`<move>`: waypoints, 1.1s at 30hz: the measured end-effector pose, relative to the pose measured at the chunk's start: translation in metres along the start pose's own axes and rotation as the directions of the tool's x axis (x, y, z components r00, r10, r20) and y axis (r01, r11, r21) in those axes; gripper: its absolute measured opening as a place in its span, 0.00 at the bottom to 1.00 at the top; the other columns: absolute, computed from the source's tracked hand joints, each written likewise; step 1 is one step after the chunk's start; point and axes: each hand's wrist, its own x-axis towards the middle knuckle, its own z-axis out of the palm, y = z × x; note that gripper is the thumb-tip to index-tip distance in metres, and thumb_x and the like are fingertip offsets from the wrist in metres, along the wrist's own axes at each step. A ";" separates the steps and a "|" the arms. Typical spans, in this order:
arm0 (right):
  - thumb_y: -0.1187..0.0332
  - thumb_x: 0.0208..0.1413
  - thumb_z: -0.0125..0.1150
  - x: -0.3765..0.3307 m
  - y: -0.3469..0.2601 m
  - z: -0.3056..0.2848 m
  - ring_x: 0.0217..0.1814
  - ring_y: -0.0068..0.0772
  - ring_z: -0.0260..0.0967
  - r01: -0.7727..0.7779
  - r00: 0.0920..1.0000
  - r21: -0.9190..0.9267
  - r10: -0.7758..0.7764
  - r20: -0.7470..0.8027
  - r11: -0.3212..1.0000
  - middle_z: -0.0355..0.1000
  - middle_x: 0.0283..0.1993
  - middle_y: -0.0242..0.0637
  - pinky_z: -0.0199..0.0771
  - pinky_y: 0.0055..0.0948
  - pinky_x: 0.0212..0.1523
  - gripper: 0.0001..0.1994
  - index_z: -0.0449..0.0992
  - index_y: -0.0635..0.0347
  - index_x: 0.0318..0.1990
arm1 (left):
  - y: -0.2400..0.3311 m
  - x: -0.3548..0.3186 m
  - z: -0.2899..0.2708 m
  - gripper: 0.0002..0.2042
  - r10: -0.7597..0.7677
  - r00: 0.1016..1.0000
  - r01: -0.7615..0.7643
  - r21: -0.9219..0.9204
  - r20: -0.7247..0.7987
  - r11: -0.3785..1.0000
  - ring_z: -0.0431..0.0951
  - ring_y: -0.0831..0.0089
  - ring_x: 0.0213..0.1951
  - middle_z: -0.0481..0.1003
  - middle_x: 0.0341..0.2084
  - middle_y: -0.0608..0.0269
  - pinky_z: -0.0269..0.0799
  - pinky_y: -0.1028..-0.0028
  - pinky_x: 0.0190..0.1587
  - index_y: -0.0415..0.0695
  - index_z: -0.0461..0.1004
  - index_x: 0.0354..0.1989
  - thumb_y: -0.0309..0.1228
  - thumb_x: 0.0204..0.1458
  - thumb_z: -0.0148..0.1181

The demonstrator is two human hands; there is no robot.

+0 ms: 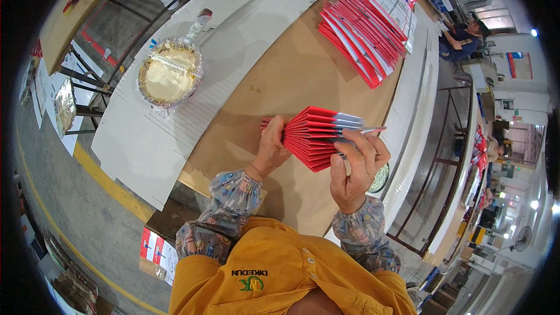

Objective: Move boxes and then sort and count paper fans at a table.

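Sheaf (308, 140) (red folded card, likely light, springy) is over the table (274, 84); left hand (273, 144) clasps its gathered end, probably the surer hold; right hand (358, 166) touches fanned edges, pinch unclear.

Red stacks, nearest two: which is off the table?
The fanned stack, held in the left hand; the larger stack lies on the brown tabletop.
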 end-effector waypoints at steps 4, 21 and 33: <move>0.68 0.46 0.63 -0.003 0.003 0.002 0.49 0.44 0.58 -0.003 1.000 0.019 0.004 -0.018 1.000 0.71 0.45 0.32 0.56 0.38 0.51 0.08 0.76 0.55 0.35 | 0.005 0.002 0.001 0.19 0.020 1.000 -0.019 -0.036 0.010 0.999 0.75 0.58 0.39 0.74 0.35 0.55 0.69 0.68 0.40 0.42 0.68 0.40 0.29 0.40 0.68; 0.65 0.48 0.61 0.027 -0.001 -0.001 0.38 0.41 0.60 0.013 0.998 0.033 -0.015 0.066 0.999 0.67 0.36 0.40 0.59 0.37 0.41 0.13 0.75 0.62 0.41 | 0.007 0.000 -0.003 0.21 -0.019 1.000 0.019 -0.003 0.006 1.000 0.75 0.59 0.40 0.74 0.37 0.56 0.70 0.68 0.42 0.43 0.69 0.41 0.31 0.38 0.69; 0.62 0.60 0.53 0.078 0.063 -0.002 0.29 0.15 0.63 -0.656 0.655 0.432 0.182 0.733 0.620 0.70 0.25 0.30 0.67 0.19 0.31 0.13 0.75 0.65 0.35 | 0.011 0.008 -0.005 0.26 0.081 0.994 -0.082 0.009 0.071 0.997 0.75 0.61 0.45 0.75 0.43 0.57 0.69 0.68 0.49 0.43 0.69 0.51 0.31 0.40 0.66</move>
